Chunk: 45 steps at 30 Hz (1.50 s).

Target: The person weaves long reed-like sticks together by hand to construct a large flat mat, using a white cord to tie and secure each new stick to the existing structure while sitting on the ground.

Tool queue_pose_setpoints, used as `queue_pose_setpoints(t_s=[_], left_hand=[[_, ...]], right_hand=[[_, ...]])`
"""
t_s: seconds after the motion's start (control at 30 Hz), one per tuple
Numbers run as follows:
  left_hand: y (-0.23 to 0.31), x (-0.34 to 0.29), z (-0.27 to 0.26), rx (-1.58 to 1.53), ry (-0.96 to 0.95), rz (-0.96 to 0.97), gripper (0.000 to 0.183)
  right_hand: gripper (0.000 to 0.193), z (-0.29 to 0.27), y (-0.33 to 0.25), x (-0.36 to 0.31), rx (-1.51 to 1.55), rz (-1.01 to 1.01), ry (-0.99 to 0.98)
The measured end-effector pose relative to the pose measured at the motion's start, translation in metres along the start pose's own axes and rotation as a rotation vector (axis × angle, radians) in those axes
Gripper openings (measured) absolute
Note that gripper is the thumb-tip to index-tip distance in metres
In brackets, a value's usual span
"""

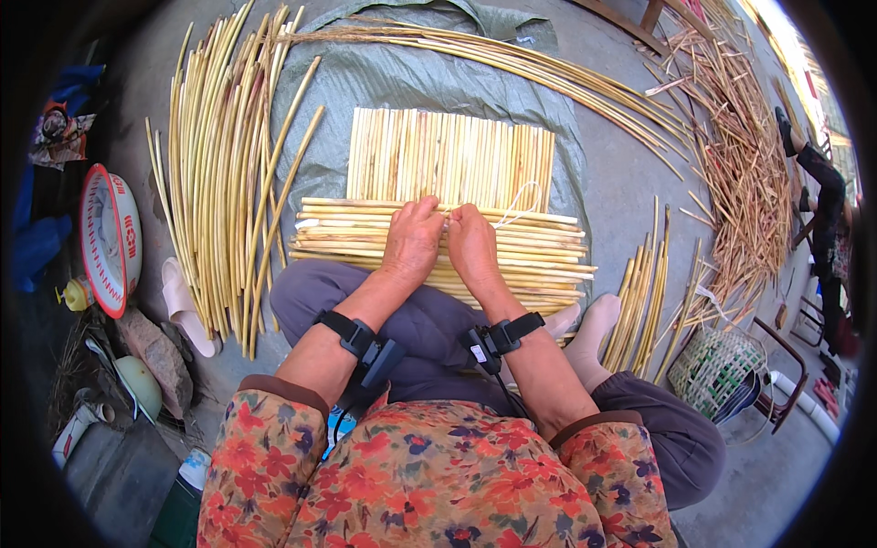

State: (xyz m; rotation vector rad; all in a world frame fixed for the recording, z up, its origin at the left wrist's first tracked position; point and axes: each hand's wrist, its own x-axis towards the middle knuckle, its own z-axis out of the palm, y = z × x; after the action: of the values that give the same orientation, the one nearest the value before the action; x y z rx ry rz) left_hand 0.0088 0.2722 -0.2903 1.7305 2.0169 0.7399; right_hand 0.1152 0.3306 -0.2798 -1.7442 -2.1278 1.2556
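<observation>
Left hand (413,239) and right hand (472,245): both grips pinched on thin white string (519,203) atop the reed mat (438,205) at the lap. Risk: slack string, reeds slipping apart.

Smooth, pale yellow reed stalks (438,247) with a faint sheen lie on a matt green woven plastic sheet (411,78) over rough concrete.

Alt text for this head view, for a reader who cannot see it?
Both hands, left hand and right hand, press side by side on a mat of pale reed stalks before a seated person's lap; loose stalks lie to the left.
</observation>
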Motion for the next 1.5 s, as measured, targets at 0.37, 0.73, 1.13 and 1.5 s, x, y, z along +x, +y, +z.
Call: queue_pose_setpoints(t_s=[0.37,0.73,1.13,1.5], left_hand=[[-0.001,0.001,0.001,-0.023,0.031,-0.017,0.009],[-0.002,0.001,0.001,-0.024,0.055,-0.001,0.005],[0.001,0.000,-0.003,-0.040,-0.001,-0.032,0.005],[0.002,-0.002,-0.003,-0.067,-0.012,-0.041,0.006]], right_hand=[[0.016,-0.014,0.010,-0.001,0.189,0.153,-0.089],[0.015,-0.008,0.008,-0.004,-0.079,-0.006,-0.048],[0.018,-0.009,-0.006,0.001,-0.276,0.004,-0.026],[0.014,-0.008,-0.004,-0.002,-0.291,-0.040,-0.048]])
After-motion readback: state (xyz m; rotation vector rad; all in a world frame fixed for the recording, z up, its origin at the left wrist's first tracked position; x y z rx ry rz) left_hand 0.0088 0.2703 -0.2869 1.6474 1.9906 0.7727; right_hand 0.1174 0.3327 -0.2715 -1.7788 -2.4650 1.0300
